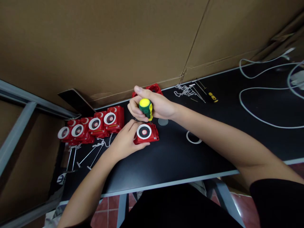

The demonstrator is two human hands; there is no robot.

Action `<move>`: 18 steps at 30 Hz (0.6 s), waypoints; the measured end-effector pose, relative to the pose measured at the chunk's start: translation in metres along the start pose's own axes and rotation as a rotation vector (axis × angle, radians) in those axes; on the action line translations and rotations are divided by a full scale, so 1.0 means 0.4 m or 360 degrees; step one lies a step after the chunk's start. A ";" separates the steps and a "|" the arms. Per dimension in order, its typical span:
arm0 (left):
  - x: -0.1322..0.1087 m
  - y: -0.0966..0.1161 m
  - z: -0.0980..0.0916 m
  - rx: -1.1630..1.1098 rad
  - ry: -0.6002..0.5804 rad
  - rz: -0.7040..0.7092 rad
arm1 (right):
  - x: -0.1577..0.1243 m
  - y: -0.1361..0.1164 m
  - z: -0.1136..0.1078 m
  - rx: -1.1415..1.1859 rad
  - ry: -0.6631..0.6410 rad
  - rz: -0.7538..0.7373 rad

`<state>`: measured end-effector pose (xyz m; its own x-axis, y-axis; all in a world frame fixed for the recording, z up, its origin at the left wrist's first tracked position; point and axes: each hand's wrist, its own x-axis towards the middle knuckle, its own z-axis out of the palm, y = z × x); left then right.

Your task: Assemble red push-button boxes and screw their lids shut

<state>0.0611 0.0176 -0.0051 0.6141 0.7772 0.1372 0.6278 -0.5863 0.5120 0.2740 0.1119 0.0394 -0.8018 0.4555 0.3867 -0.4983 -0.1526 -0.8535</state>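
The shaft of the screwdriver point(145, 107) was largely concealed beneath its own handle, so that its tip and point of contact could not be made out, while the left hand point(127, 137) covered the near-left side of the red unit point(154, 133) and the right hand point(159, 104) masked much of a red piece point(155, 89) behind it. Print at the centres of the round faces, on this unit and on the four red units point(102, 129) at left, was too small to read. The right forearm point(209, 126) overlapped a white ring point(195, 142), and the picture's right edge cut off a white cable point(268, 124).
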 end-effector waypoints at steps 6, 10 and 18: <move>-0.002 -0.003 0.003 0.0029 0.0020 0.0021 | -0.007 0.004 -0.004 -0.0013 0.0028 -0.0080; -0.001 -0.003 0.004 0.0037 0.0022 0.0033 | -0.017 -0.008 -0.005 -0.0003 -0.0042 -0.0098; 0.001 0.002 -0.002 0.0040 0.0004 0.0018 | -0.020 -0.023 -0.016 -0.0171 -0.0171 -0.0198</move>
<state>0.0612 0.0175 -0.0039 0.6198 0.7712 0.1450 0.6329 -0.6005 0.4887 0.2871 0.1153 0.0417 -0.7696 0.3682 0.5217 -0.5624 -0.0040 -0.8269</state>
